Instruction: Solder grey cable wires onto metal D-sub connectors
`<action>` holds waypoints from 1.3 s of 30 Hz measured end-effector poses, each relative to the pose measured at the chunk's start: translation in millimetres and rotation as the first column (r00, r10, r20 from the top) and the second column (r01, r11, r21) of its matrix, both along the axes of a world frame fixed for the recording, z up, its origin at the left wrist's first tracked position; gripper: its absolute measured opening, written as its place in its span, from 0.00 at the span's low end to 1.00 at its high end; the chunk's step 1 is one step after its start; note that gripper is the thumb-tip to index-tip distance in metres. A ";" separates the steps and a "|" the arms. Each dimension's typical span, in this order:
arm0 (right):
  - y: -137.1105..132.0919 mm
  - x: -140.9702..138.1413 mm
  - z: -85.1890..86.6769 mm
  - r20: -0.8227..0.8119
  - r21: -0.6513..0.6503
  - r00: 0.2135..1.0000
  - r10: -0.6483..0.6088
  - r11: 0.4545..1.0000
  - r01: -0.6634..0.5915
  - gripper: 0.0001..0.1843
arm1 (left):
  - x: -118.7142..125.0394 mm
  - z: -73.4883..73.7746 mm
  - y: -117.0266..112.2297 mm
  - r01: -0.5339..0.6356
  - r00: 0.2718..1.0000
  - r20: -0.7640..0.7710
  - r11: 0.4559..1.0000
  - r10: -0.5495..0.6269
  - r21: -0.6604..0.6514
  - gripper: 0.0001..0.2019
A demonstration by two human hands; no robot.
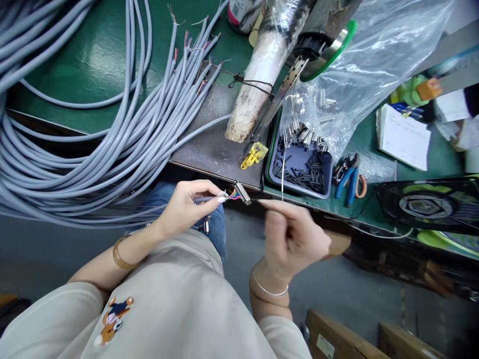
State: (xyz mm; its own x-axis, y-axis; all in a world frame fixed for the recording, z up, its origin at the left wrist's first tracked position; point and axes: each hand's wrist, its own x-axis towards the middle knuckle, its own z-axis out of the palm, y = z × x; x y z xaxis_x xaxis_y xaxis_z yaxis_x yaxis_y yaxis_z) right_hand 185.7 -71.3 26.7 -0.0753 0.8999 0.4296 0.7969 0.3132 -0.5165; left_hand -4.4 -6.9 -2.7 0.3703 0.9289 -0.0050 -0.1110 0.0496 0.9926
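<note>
My left hand (194, 202) pinches the end of a grey cable (202, 199) between thumb and fingers, just off the bench edge. Thin coloured wires (235, 194) fan out of that end into a metal multi-pin D-sub connector (242, 193). Close to the connector's right side, my right hand (292, 229) is closed in a pinch and blurred by motion. A small dark sliver shows at its fingertip; what it is I cannot make out. A thin whitish strand (283, 172) runs down from the tray area to this hand.
Bundled grey cables (123, 149) with stripped ends cover the left bench. A soldering iron (277, 102) slants beside a wrapped white tube (258, 85). A tray (327, 187) holds black sleeves and connectors. Cutters (350, 182), a notepad (404, 137) and a fan (426, 207) are right.
</note>
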 end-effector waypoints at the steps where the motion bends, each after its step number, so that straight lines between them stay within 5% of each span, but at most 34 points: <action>1: 2.3 -2.7 2.3 0.006 -0.021 1.000 0.010 1.000 -0.010 0.09 | 0.2 0.4 -1.4 0.014 0.999 -0.040 0.997 -0.011 0.074 0.03; 4: 12.7 -11.8 6.7 0.018 -0.096 0.999 0.037 0.995 -0.035 0.09 | -2.0 0.7 -3.5 0.080 0.992 -0.106 0.986 -0.065 0.146 0.04; 9: 17.4 -12.7 21.0 -0.054 -0.210 0.986 0.157 0.964 -0.165 0.06 | -11.4 0.1 -0.8 0.216 0.974 0.115 0.955 -0.196 -0.203 0.05; 12: 16.4 -2.5 35.9 -0.080 -0.244 0.972 0.220 0.941 -0.233 0.06 | -15.0 0.0 0.7 0.320 0.939 0.211 0.915 -0.271 -0.248 0.08; 14: 21.1 9.8 41.5 -0.017 -0.229 0.991 0.135 0.964 -0.135 0.09 | -16.7 -0.2 0.9 0.368 0.921 0.223 0.899 -0.318 -0.236 0.09; 16: 32.3 28.3 39.0 0.127 -0.140 0.988 -0.086 0.985 0.103 0.10 | -18.9 -0.1 1.2 0.418 0.900 0.221 0.887 -0.375 -0.195 0.08; 18: 49.3 51.6 28.8 0.299 -0.009 0.909 -0.292 0.951 0.308 0.12 | -21.6 0.8 2.3 0.503 0.856 0.202 0.858 -0.477 -0.106 0.06; 20: 68.7 75.0 15.4 0.403 -0.005 0.848 -0.343 0.926 0.377 0.11 | -24.0 2.7 4.2 0.609 0.783 0.169 0.793 -0.599 -0.012 0.05; 23: 94.1 100.8 0.8 0.412 -0.112 0.862 -0.295 0.923 0.369 0.04 | -24.2 6.3 6.0 0.713 0.686 0.188 0.701 -0.703 0.020 0.05; 26: 107.1 111.7 -2.0 0.389 -0.216 0.891 -0.234 0.917 0.335 0.03 | -18.4 8.1 4.8 0.661 0.739 0.291 0.737 -0.608 -0.139 0.07; 30: 100.5 105.4 5.6 0.333 -0.210 0.905 -0.264 0.915 0.344 0.04 | -4.5 6.9 3.4 0.415 0.896 0.339 0.811 -0.286 -0.412 0.11; 34: 68.2 71.0 20.0 -0.045 -0.081 0.917 -0.395 0.917 0.391 0.04 | 7.6 7.4 6.1 0.231 0.948 0.306 0.854 -0.089 -0.466 0.12; 36: 49.9 47.9 26.2 -0.239 -0.144 0.915 -0.325 0.944 0.297 0.03 | 11.4 9.2 7.3 0.180 0.961 0.271 0.867 -0.054 -0.464 0.12; 39: 33.6 19.3 28.1 -0.305 -0.239 0.949 -0.073 0.971 -0.002 0.04 | 15.0 11.5 7.6 0.121 0.978 0.208 0.875 -0.023 -0.468 0.12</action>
